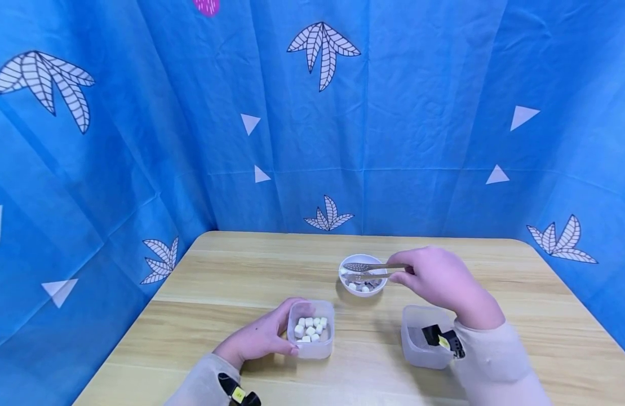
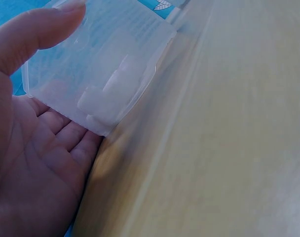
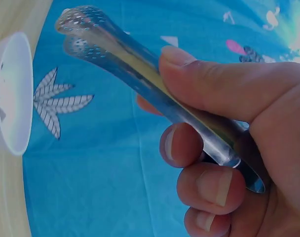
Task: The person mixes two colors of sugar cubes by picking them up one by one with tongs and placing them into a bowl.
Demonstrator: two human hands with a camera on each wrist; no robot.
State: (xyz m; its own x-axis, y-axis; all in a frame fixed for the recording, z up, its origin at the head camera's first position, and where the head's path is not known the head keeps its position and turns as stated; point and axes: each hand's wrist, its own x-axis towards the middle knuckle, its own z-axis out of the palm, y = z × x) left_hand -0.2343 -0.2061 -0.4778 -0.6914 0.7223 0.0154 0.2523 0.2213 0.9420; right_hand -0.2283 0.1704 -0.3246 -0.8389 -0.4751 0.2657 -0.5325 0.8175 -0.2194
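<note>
Gripping the tongs [image 3: 135, 69] in my right hand [image 1: 446, 279], I have their tips parted over the bowl [image 1: 364, 259]; my left hand [image 1: 264, 336] grips the box [image 1: 314, 351] of cubes [image 1: 310, 331], nearer and to its left. I'd squeeze gently, clear of the rim.

Soft shadows mark the bright table [image 1: 363, 361]; the left wrist view looks hazy; glare whitens the right's edge.

The bowl [image 1: 360, 259] stands on the tabletop [image 1: 271, 254]. Before it, to its left, is the first container [image 1: 314, 351] with cubes [image 1: 310, 331] inside; before it, to its right, the second container [image 1: 428, 359]. Tongs [image 1: 362, 267] are above it, the curtain [image 1: 419, 113] behind.
</note>
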